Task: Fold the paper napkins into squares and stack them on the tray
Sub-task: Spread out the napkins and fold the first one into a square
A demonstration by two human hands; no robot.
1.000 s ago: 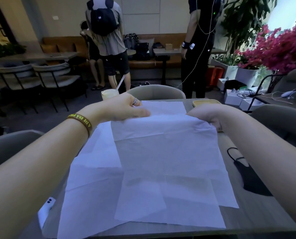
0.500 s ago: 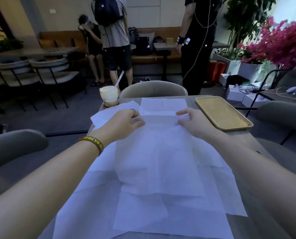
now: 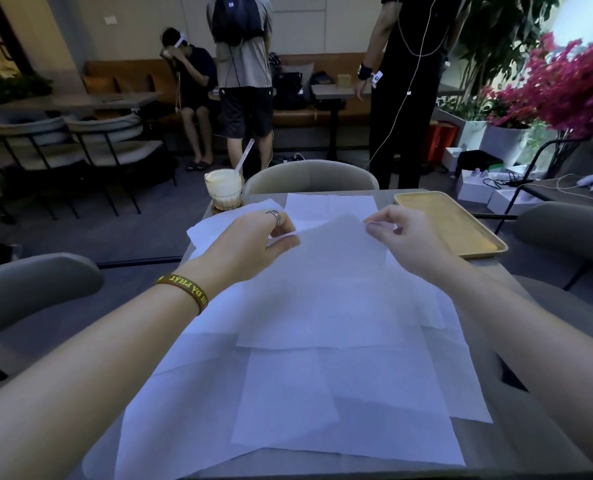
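Several white paper napkins (image 3: 288, 403) lie spread and overlapping across the grey table (image 3: 516, 438). On top of them lies one napkin folded in half (image 3: 326, 299), its far edge lifted off the pile. My left hand (image 3: 250, 244) pinches that edge's left corner between thumb and fingers. My right hand (image 3: 409, 237) pinches its right corner. The wooden tray (image 3: 451, 223) sits at the far right of the table, with nothing on it.
A glass of pale drink with a straw (image 3: 224, 188) stands at the table's far left corner. A black face mask (image 3: 509, 375) peeks out at the right edge. Grey chairs (image 3: 310, 176) ring the table. Three people (image 3: 243, 74) stand or sit beyond it.
The top napkin has been folded in half away from me. Both hands moved from pressing it down to pinching and lifting its far corners. The head view tilted up, bringing the tray into sight.
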